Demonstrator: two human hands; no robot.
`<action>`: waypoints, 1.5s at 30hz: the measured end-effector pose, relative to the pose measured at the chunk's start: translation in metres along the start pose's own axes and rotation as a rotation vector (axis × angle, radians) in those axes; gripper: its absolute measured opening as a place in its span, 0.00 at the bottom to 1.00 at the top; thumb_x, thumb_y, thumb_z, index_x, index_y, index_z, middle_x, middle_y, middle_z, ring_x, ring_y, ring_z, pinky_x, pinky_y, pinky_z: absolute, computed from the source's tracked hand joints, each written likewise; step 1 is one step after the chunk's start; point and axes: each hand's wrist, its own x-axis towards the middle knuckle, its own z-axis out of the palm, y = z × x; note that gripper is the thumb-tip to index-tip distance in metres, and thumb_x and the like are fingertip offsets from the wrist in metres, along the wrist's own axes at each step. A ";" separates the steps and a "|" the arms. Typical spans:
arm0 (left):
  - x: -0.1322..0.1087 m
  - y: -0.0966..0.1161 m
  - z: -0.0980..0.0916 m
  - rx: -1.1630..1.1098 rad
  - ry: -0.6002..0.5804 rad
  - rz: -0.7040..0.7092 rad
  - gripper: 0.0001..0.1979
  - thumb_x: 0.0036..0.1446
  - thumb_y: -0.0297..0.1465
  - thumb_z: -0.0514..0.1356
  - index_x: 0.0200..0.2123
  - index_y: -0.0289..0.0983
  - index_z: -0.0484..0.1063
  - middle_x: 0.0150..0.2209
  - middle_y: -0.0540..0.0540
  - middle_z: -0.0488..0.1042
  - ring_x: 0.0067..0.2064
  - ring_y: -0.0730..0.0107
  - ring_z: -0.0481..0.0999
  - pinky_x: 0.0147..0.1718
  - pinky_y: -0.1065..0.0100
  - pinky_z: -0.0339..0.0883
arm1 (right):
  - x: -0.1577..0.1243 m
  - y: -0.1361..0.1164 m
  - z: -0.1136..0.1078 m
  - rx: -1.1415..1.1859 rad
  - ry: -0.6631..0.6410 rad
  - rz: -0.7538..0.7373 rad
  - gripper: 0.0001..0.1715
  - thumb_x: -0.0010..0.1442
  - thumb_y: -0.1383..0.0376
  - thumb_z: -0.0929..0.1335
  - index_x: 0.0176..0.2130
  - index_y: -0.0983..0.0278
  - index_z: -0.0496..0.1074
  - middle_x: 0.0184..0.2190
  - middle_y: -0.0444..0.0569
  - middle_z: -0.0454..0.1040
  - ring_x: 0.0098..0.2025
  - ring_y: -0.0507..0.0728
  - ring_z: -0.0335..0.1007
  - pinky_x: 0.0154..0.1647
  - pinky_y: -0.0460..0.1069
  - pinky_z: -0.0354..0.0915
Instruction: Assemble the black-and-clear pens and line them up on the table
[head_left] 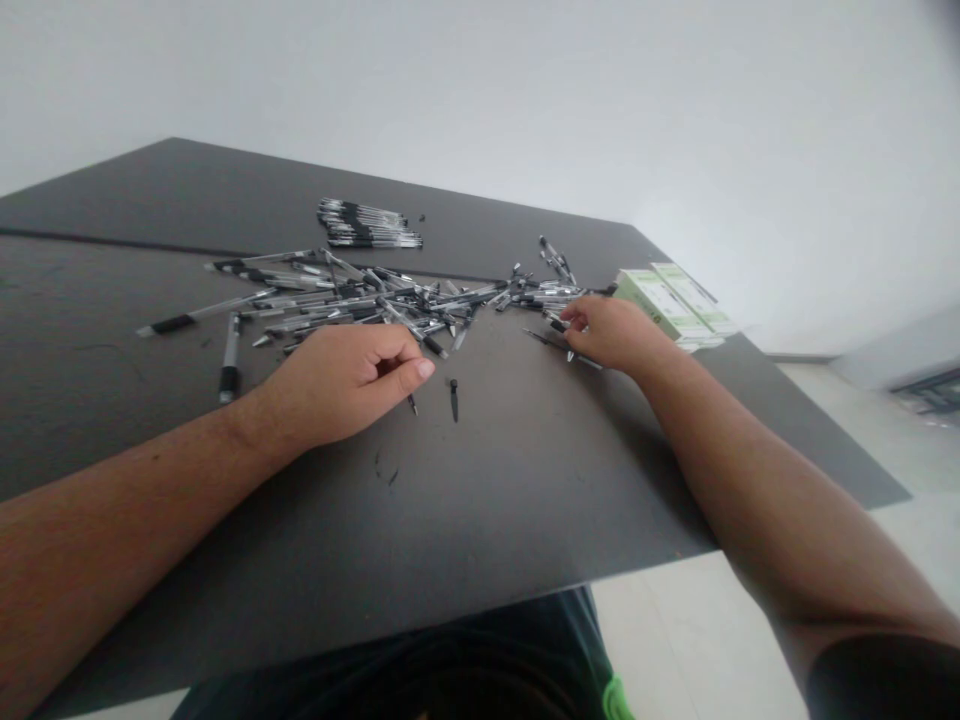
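A loose heap of clear-and-black pens and pen parts (352, 300) is spread across the middle of a dark grey table (525, 480). My left hand (349, 380) rests on the table in front of the heap, fingers curled into a loose fist, thumb against the forefinger; a small dark pen part pokes out beneath it. A black pen tip (454, 398) lies just right of that hand. My right hand (611, 333) reaches to the right end of the heap, fingers pinched on a thin pen piece (559, 325).
A neat bundle of assembled pens (367, 224) lies at the back of the table. Two green-and-white boxes (671, 300) sit at the right edge. A seam crosses the table behind the heap. White wall behind, pale floor to the right.
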 end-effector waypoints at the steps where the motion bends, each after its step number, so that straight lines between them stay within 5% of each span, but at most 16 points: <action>1: 0.000 0.000 0.000 0.000 -0.001 -0.001 0.18 0.69 0.46 0.59 0.33 0.43 0.78 0.29 0.49 0.82 0.32 0.64 0.79 0.35 0.64 0.64 | 0.000 0.000 -0.001 0.013 0.026 -0.009 0.25 0.68 0.67 0.71 0.60 0.63 0.86 0.45 0.54 0.90 0.49 0.66 0.86 0.54 0.54 0.74; 9: 0.000 0.003 -0.002 0.007 -0.005 0.012 0.18 0.70 0.46 0.59 0.33 0.43 0.79 0.30 0.50 0.83 0.32 0.64 0.80 0.35 0.64 0.64 | -0.002 -0.003 0.000 0.103 0.247 -0.101 0.22 0.68 0.67 0.68 0.56 0.66 0.86 0.48 0.61 0.84 0.51 0.70 0.79 0.58 0.59 0.73; 20: 0.000 0.003 -0.003 0.002 -0.026 -0.004 0.17 0.69 0.45 0.59 0.32 0.43 0.78 0.31 0.49 0.83 0.33 0.62 0.80 0.37 0.63 0.66 | -0.001 -0.008 0.000 0.022 0.089 -0.156 0.11 0.72 0.63 0.69 0.44 0.62 0.83 0.45 0.59 0.86 0.49 0.67 0.80 0.51 0.55 0.69; 30: -0.001 0.001 -0.001 0.018 -0.012 0.017 0.17 0.70 0.45 0.60 0.32 0.43 0.78 0.29 0.49 0.83 0.32 0.63 0.80 0.35 0.63 0.65 | 0.000 -0.010 0.003 -0.092 -0.045 -0.163 0.12 0.72 0.58 0.72 0.45 0.61 0.84 0.47 0.58 0.88 0.50 0.68 0.84 0.48 0.55 0.70; 45: 0.000 0.002 -0.002 0.029 -0.031 -0.005 0.16 0.69 0.45 0.60 0.33 0.43 0.79 0.30 0.49 0.83 0.33 0.62 0.80 0.36 0.63 0.66 | -0.001 -0.021 0.003 -0.114 0.038 -0.145 0.16 0.78 0.62 0.66 0.48 0.65 0.83 0.52 0.66 0.86 0.55 0.70 0.82 0.57 0.59 0.73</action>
